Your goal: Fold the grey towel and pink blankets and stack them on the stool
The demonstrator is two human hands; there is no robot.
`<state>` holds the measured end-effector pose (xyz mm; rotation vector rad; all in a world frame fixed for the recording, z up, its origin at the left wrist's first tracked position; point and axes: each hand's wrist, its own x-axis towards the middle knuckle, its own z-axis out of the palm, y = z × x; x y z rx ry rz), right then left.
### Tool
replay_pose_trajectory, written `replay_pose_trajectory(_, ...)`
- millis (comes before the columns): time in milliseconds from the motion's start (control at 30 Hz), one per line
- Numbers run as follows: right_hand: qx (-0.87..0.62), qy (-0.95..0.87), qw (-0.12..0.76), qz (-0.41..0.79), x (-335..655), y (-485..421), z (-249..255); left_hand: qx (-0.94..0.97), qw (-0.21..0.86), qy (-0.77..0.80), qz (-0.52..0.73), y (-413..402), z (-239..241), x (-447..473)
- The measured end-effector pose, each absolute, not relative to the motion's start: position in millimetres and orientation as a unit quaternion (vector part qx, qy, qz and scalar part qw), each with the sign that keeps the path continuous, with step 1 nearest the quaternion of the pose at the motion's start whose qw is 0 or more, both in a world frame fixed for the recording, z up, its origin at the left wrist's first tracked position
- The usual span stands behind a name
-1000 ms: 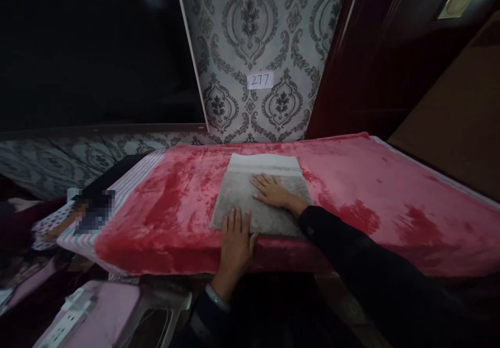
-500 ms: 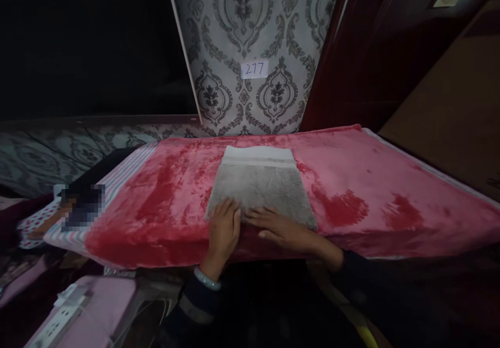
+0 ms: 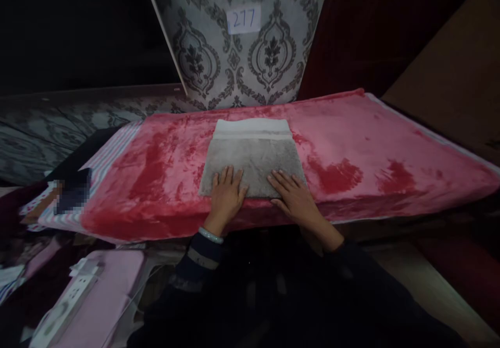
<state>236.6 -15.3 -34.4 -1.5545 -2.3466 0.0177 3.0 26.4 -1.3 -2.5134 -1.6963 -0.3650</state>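
A grey towel-like cloth (image 3: 253,155) with a pale band along its far end lies flat on a red and pink plush blanket (image 3: 164,181). My left hand (image 3: 227,194) rests on the near left part of the cloth, palm down with fingers spread. On the near right part lies my right hand (image 3: 294,194), also flat, its fingers stretched out and slightly apart. Neither hand grips anything. A pale bracelet (image 3: 211,235) circles my left wrist.
A dark screen (image 3: 78,30) stands behind at the left. Patterned wallpaper bears a paper label (image 3: 244,19) reading 277. A white power strip (image 3: 68,301) sits on a pink surface (image 3: 109,285) at the lower left. A brown panel (image 3: 449,66) leans at the right.
My right hand has moved right, away from my left hand, to the cloth's near right part. My left hand stays on the left part. The view has tilted down.
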Motion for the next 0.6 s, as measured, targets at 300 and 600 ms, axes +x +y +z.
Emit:
replay_pose_trajectory(300, -0.574, -0.784, 0.233, 0.026, 258.2, -44.9, -51.9, -0.770, 0.040, -0.608, -0.187, 10.8, -15.2, -38.0)
replay_pose_trajectory(600, -0.614, -0.675, 0.395, 0.104, 279.4, -44.0, -57.5, -0.727, -0.013, -0.616, -0.304, 22.9, -17.6, -75.1)
